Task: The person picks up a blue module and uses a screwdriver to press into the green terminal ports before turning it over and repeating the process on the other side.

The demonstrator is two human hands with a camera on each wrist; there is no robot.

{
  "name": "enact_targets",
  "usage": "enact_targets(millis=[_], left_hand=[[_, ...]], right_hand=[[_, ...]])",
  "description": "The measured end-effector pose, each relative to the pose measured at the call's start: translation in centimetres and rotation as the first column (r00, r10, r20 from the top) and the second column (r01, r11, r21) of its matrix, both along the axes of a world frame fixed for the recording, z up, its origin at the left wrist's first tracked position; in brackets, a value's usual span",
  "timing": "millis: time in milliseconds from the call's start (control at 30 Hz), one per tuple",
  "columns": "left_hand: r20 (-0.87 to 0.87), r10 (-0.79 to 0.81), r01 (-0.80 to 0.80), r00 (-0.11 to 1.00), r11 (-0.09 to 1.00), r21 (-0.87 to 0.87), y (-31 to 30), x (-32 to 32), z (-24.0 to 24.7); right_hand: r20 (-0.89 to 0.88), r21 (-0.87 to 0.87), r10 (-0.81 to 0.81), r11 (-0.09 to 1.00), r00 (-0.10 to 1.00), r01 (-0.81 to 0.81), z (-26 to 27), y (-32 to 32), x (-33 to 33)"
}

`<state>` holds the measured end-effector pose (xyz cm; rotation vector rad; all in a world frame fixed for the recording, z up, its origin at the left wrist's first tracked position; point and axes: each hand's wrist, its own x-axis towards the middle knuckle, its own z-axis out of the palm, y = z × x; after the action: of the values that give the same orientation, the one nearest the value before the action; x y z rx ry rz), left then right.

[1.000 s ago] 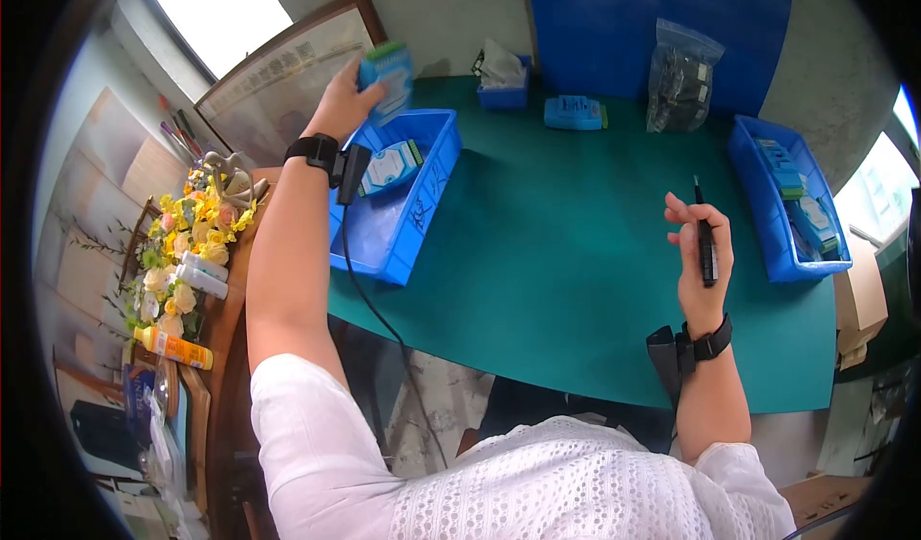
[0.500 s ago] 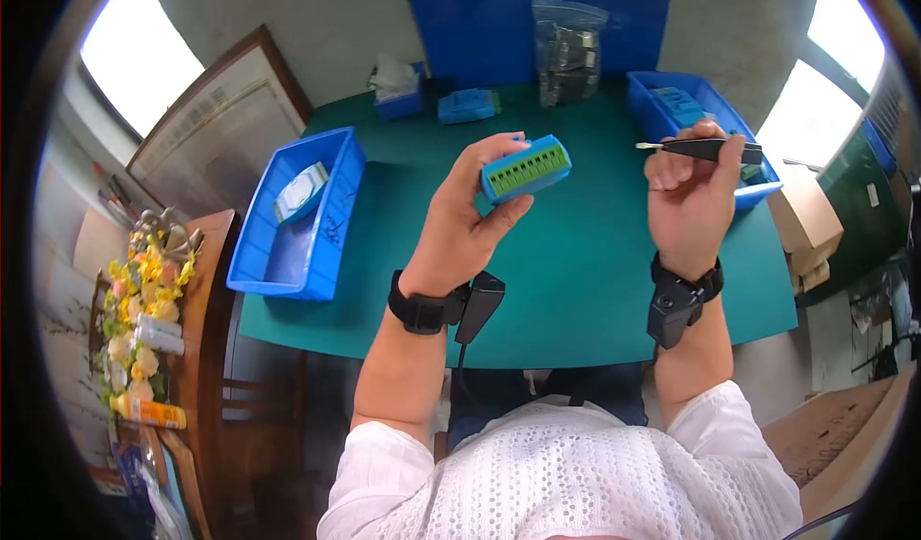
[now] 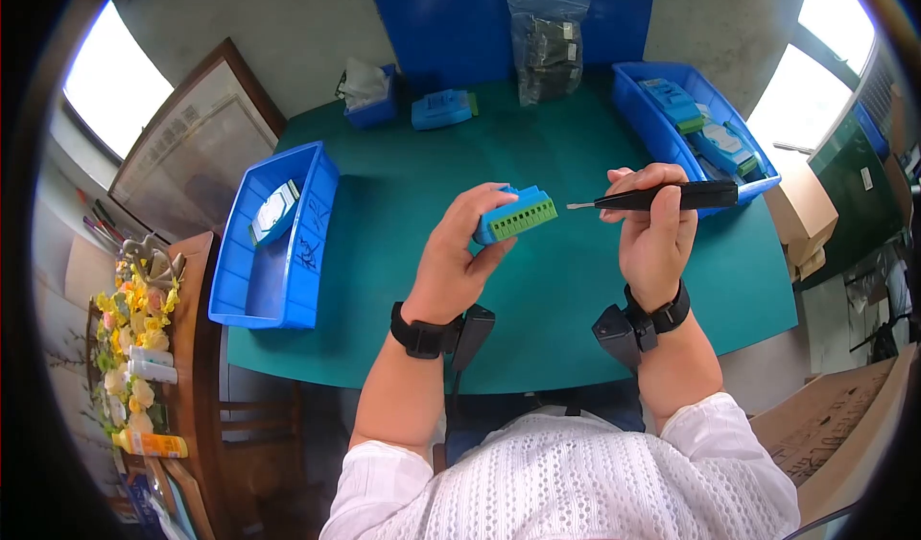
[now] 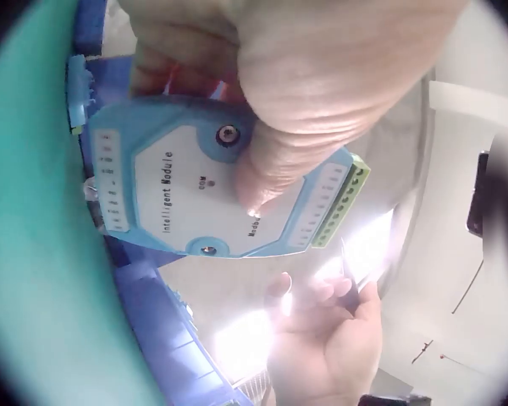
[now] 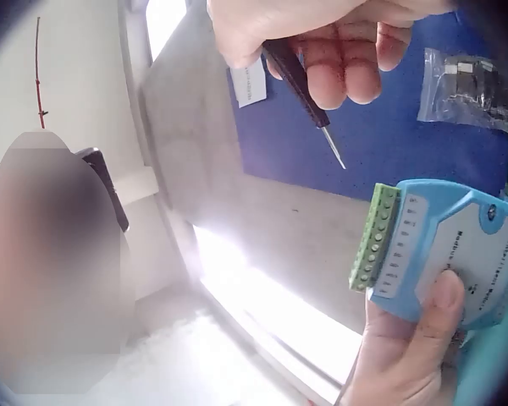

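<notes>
My left hand (image 3: pixel 449 257) grips a blue module (image 3: pixel 513 219) over the middle of the table. The module's white face reads "Intelligent Module" in the left wrist view, where my thumb presses on the label (image 4: pixel 182 190). Its green terminal block (image 5: pixel 375 241) faces my right hand. That right hand (image 3: pixel 654 243) holds a black-handled screwdriver (image 3: pixel 705 196) between thumb and fingers. The screwdriver's metal tip points left at the terminal block, a small gap apart from it in the head view.
At the left stands a blue bin (image 3: pixel 305 262) with a module (image 3: pixel 275 214) inside; another bin (image 3: pixel 767 183) at the right holds several. Toward the back are a module (image 3: pixel 443 109), a small blue box (image 3: pixel 372 112) with tissue and a clear plastic bag (image 3: pixel 549 46) of dark parts.
My left hand has brought the module from above the left bin to the table's middle. The screwdriver has swung from pointing away to pointing left, and its tip has come closer to the module.
</notes>
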<state>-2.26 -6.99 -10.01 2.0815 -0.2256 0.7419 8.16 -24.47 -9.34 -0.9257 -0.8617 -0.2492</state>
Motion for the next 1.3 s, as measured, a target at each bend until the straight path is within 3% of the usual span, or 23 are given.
enact_targets(millis=[300, 500, 667, 1000, 1300], left_hand=[[0.0, -0.024, 0.024, 1.0, 0.998, 0.066, -1.03, -0.38, 0.23], [0.007, -0.054, 0.054, 0.998, 0.998, 0.044, -1.14, -0.26, 0.09], [-0.012, -0.061, 0.061, 0.998, 0.998, -0.001, -1.28, -0.31, 0.06], [0.038, -0.042, 0.039, 0.998, 0.996, 0.076, -1.12, -0.22, 0.02], [0.063, 0.003, -0.01, 0.998, 0.993, 0.119, -1.22, -0.29, 0.28]], right_hand=[[-0.05, 0.09, 0.124, 0.989, 0.991, -0.119, -0.08, -0.29, -0.48], [0.085, 0.015, 0.015, 1.0, 0.996, -0.017, -0.07, -0.62, -0.35], [0.085, -0.021, -0.023, 0.999, 0.996, 0.025, 0.0, -0.59, -0.51], [0.079, -0.086, -0.077, 0.993, 0.994, 0.084, -0.14, -0.41, -0.7], [0.216, -0.103, -0.161, 0.977, 0.963, 0.186, -0.19, -0.53, -0.47]])
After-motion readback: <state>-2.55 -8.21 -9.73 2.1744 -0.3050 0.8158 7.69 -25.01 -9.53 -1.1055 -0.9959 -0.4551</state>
